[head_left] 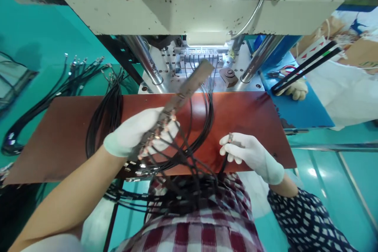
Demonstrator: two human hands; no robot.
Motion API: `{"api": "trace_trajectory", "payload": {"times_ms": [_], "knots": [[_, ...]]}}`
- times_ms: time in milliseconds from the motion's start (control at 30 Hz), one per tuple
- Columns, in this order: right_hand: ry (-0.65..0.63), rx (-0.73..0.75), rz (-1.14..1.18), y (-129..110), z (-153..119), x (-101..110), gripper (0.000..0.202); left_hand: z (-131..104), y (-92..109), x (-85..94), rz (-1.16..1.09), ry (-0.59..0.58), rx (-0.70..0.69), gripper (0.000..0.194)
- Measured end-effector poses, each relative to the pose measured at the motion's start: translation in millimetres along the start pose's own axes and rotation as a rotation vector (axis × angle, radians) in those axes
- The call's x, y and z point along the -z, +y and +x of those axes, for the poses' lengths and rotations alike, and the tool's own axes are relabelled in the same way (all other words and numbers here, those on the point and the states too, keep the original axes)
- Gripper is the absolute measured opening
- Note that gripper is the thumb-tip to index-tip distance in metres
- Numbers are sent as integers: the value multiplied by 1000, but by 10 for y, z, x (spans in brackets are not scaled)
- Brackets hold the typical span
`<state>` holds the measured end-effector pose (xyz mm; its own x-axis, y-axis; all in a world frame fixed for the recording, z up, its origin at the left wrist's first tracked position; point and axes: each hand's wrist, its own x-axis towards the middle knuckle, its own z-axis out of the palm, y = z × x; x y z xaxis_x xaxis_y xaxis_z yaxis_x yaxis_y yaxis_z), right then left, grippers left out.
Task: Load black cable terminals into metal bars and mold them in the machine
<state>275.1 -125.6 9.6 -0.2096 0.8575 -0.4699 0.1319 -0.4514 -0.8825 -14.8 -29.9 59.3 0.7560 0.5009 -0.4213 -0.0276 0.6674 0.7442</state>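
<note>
My left hand (138,132), in a white glove, is wrapped round a long dark metal bar (195,80). The bar slants up to the right over the board, blurred by motion. Copper-coloured cable ends (156,132) sit in a row along its lower edge, and black cables hang from them towards my lap. My right hand (254,153), also gloved, pinches a black cable near its small metal end (230,138), to the right of the bar. Behind the bar, several black cables (210,106) run from the metal mould (201,53) in the press onto the board.
A reddish-brown board (248,114) spans in front of the press, whose steel columns (147,61) stand left and right. Cable bundles (103,122) hang over the board's left side. Scissors (285,71) and a work glove (297,88) lie on the blue surface at right.
</note>
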Motion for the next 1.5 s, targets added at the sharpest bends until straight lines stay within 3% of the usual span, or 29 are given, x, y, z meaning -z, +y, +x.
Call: {"api": "trace_trajectory", "payload": {"times_ms": [100, 167, 233, 300, 467, 567, 700, 967, 1500], "knots": [[147, 53, 42, -30, 50, 40, 25, -136, 88, -84, -89, -75, -134, 51], [303, 179, 222, -103, 99, 97, 22, -139, 60, -110, -18, -31, -79, 45], [363, 310, 451, -175, 153, 139, 23, -75, -29, -112, 138, 34, -13, 41], [308, 348, 527, -218, 199, 135, 27, 31, -146, -101, 317, 73, -57, 47], [152, 175, 223, -235, 268, -58, 32, 276, -350, -54, 576, 63, -266, 46], [148, 214, 135, -267, 317, -178, 34, 335, -385, -15, 633, 53, -341, 44], [235, 301, -28, -332, 387, -273, 34, 341, -409, 16, 620, 74, -312, 43], [256, 435, 5, -329, 439, -287, 23, 339, -439, 17, 588, 89, -297, 43], [350, 410, 77, -286, 464, -505, 23, 317, -530, -19, 596, 136, -308, 41]]}}
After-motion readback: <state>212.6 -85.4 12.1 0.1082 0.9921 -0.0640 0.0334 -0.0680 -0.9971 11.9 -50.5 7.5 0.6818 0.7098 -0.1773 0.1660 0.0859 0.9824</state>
